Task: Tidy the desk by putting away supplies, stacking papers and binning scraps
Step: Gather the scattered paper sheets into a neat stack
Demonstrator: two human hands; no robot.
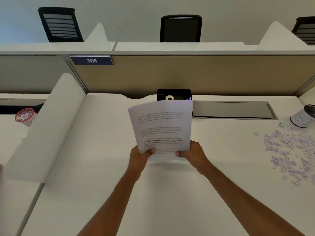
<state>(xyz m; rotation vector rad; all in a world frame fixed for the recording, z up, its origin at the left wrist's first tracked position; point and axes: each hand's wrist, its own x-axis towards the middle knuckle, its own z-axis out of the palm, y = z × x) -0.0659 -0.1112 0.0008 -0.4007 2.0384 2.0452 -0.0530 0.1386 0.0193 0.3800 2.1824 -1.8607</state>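
A stack of printed papers point(162, 126) stands nearly upright over the middle of the white desk point(102, 167), its bottom edge close to the surface. My left hand point(139, 156) grips its lower left corner, thumb on the front. My right hand point(193, 153) grips the lower right corner the same way. Behind the papers, a black organizer box point(173, 93) holds a roll of tape point(169, 98) and some pens. A spread of torn paper scraps point(289, 150) lies on the desk at the right.
A small paper-wrapped bin point(302, 117) lies tilted at the far right, above the scraps. A red-rimmed cup point(24, 115) full of scraps stands on the neighbouring desk, beyond a white divider point(49, 130). A grey cable tray lid point(231, 109) sits by the tan partition.
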